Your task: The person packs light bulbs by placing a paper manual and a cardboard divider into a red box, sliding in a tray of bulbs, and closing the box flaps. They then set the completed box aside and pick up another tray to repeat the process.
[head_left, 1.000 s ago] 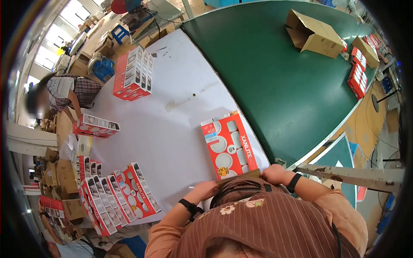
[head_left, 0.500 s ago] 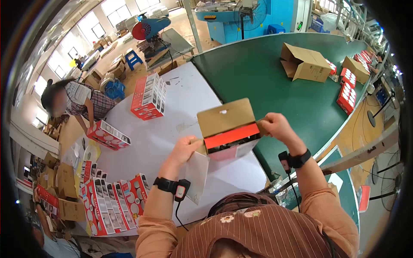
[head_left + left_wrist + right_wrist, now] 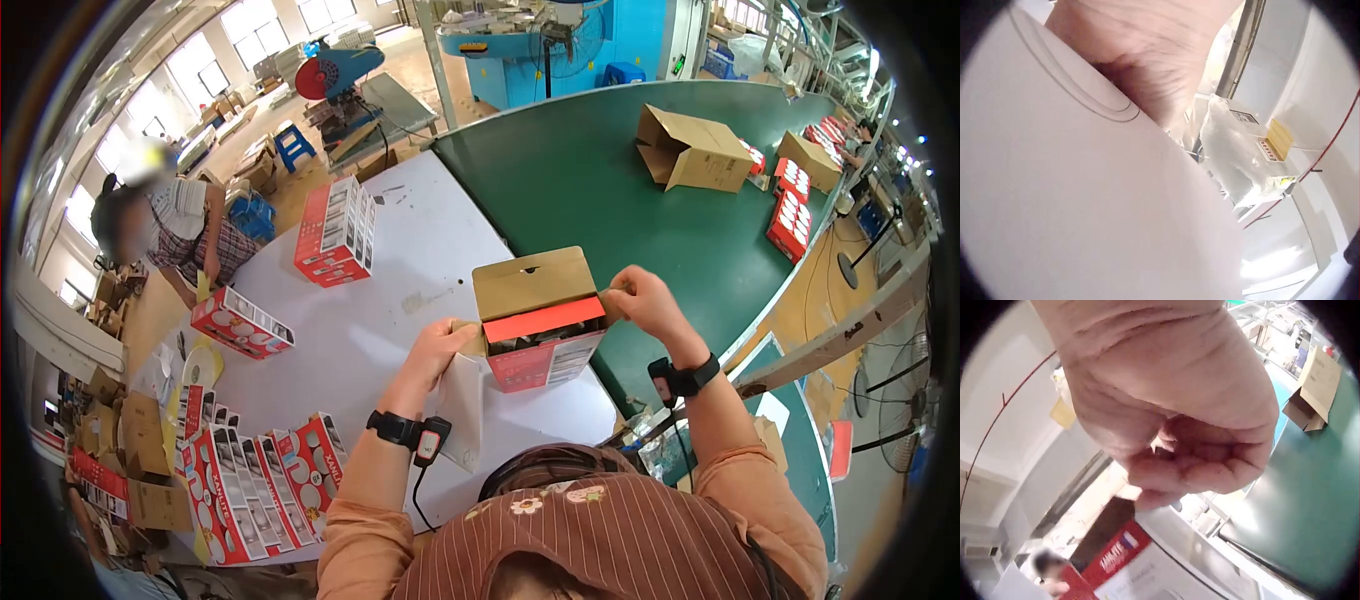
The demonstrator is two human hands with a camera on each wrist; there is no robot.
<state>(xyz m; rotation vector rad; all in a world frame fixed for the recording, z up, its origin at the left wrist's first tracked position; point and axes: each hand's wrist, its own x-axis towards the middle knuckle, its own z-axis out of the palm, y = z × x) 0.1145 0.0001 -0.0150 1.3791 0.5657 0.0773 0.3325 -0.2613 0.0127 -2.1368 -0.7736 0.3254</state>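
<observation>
A red and white carton [image 3: 545, 362] stands in front of me with its top open and dark contents showing inside. Its large brown flap [image 3: 533, 283] is raised at the far side. My left hand [image 3: 432, 358] grips the carton's left side flap, thumb at its edge, and also holds a white sheet [image 3: 462, 415] that hangs beside the carton. That sheet fills much of the left wrist view. On the opposite side, my right hand [image 3: 643, 303] pinches the right side flap with curled fingers. In the right wrist view the right hand [image 3: 1172, 406] is above the carton's red printed side.
Several red and white cartons [image 3: 270, 480] stand at the left of the white table [image 3: 420, 240], with more cartons [image 3: 335, 235] farther back. Another person [image 3: 170, 225] works at the left edge. A brown cardboard box [image 3: 700, 150] lies on the green table [image 3: 580, 190].
One second ago the carton lay flat by my body with both hands near its closer end. Now it is raised, open end up, with a hand on each side flap. The view has tilted up.
</observation>
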